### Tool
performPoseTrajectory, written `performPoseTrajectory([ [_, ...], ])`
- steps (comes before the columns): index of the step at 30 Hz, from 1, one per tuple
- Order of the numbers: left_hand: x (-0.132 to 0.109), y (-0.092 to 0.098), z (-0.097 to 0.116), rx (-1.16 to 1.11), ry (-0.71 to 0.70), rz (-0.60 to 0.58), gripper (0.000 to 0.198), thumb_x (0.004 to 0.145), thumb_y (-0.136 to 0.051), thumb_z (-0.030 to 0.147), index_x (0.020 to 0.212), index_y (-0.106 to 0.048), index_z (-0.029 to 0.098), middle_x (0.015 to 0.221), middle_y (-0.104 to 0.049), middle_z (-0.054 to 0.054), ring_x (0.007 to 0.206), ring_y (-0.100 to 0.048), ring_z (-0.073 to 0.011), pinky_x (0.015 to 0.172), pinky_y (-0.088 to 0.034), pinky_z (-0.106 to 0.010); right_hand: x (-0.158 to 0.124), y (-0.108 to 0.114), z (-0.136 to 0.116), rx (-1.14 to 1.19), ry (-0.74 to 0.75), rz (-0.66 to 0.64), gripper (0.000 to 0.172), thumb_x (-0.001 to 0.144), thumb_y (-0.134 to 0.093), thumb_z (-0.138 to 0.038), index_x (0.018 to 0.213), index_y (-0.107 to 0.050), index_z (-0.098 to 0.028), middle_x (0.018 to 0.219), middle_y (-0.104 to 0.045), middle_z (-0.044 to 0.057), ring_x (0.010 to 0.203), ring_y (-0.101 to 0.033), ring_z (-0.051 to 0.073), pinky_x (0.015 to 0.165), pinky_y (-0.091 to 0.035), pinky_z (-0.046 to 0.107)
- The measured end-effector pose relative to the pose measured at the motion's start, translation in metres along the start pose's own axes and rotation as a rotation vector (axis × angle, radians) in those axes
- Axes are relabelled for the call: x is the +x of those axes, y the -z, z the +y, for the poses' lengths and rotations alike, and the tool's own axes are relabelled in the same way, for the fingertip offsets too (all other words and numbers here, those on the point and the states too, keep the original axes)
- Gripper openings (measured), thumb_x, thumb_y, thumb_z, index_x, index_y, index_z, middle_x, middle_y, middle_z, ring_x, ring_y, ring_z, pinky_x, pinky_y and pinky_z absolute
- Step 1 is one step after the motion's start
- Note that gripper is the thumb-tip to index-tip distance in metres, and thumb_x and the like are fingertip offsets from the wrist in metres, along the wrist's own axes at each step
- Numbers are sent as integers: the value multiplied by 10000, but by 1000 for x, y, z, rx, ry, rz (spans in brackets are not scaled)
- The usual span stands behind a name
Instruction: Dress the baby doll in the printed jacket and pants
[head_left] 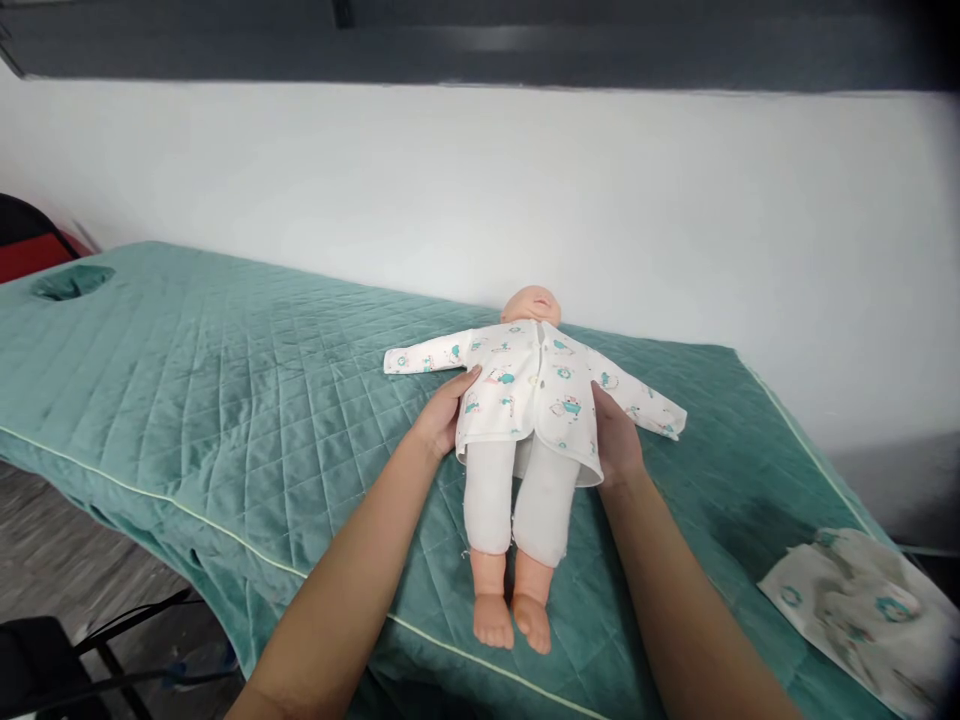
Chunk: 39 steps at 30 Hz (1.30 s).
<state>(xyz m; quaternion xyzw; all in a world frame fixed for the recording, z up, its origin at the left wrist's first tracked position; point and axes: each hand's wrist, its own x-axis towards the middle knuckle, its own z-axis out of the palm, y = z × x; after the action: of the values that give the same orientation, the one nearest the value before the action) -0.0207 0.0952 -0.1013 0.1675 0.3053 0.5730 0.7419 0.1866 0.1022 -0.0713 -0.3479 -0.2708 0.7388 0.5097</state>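
A baby doll (491, 500) lies on its back on the green quilted bed cover, head toward the wall and bare feet toward me. It wears a white printed jacket (506, 390), closed at the front, with both sleeves spread outward. The legs are white down to the shins. My left hand (446, 412) holds the doll's side at the waist, thumb on the jacket. On the opposite side my right hand (616, 440) grips the waist, its fingers partly hidden behind the jacket and body.
A crumpled white printed cloth (862, 610) lies at the bed's right front. The green bed cover (262, 400) has a face hole (73, 282) at the far left. A white wall (420, 190) stands behind the bed, and a dark frame (45, 660) is at lower left.
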Motion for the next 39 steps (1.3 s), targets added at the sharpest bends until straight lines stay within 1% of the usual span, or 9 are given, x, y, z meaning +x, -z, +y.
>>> performPoseTrajectory([
  [3, -1, 0, -1, 2, -6, -3, 304, 904, -668, 297, 1120, -721, 90, 1024, -797, -132, 1023, -749, -275, 1054, -554, -425, 2, 3, 1, -14, 15, -7, 337, 923, -564, -395, 1203, -675, -245, 1127, -771, 44, 1185, -675, 302, 1007, -564, 511],
  [7, 2, -1, 4, -82, -6, -4, 283, 940, -615, 321, 1090, -711, 100, 1052, -784, -144, 1094, -727, -281, 1082, -534, -433, 8, 17, 1, 9, 44, 6, 332, 933, -539, -420, 1176, -669, -235, 1129, -761, 59, 1193, -671, 307, 1018, -554, 541],
  [11, 11, 7, 17, -244, -152, 71, 240, 981, -547, 311, 1041, -679, 120, 1033, -767, -133, 1101, -721, -243, 1063, -549, -388, 15, 35, -5, 147, 95, 45, 300, 959, -503, -397, 1133, -652, -203, 1065, -753, 86, 1135, -695, 285, 1007, -569, 528],
  [15, 22, 21, 31, -337, -228, 146, 234, 996, -530, 316, 1084, -651, 134, 1088, -749, -130, 1096, -719, -222, 1017, -579, -369, 20, 48, -15, 373, 207, 121, 258, 977, -450, -314, 1116, -617, -174, 1006, -734, 90, 1032, -717, 227, 921, -628, 446],
  [18, 27, 29, 39, -362, -272, 201, 279, 1022, -485, 358, 1116, -644, 149, 1152, -740, -136, 1132, -708, -231, 988, -599, -379, 21, 54, -19, 417, 238, 165, 234, 965, -464, -300, 1115, -602, -185, 1035, -722, 90, 1032, -711, 214, 831, -656, 390],
  [22, 30, 37, 48, -391, -323, 236, 380, 1029, -444, 443, 1200, -632, 161, 1256, -709, -156, 1231, -663, -254, 996, -599, -408, 20, 58, -20, 394, 261, 164, 236, 948, -474, -291, 1118, -599, -186, 1117, -702, 113, 1116, -684, 235, 825, -660, 400],
  [29, 31, 44, 53, -377, -357, 242, 459, 1025, -396, 517, 1221, -634, 177, 1325, -677, -156, 1291, -622, -272, 1025, -573, -445, 17, 53, -19, 407, 252, 215, 213, 935, -473, -252, 1100, -597, -197, 1036, -700, 76, 1047, -694, 213, 814, -661, 376],
  [32, 32, 48, 55, -364, -400, 264, 469, 1023, -382, 539, 1211, -635, 192, 1326, -676, -143, 1271, -634, -262, 1015, -575, -445, 14, 52, -20, 401, 258, 215, 224, 935, -460, -241, 1110, -591, -189, 1056, -694, 87, 1062, -689, 216, 836, -654, 383],
  [39, 33, 63, 67, -334, -430, 315, 405, 1067, -307, 403, 1182, -635, 195, 1209, -728, -121, 1140, -697, -205, 969, -592, -396, 8, 58, -23, 370, 306, 245, 206, 923, -447, -249, 1091, -566, -237, 1175, -675, 79, 1131, -670, 210, 879, -635, 430],
])
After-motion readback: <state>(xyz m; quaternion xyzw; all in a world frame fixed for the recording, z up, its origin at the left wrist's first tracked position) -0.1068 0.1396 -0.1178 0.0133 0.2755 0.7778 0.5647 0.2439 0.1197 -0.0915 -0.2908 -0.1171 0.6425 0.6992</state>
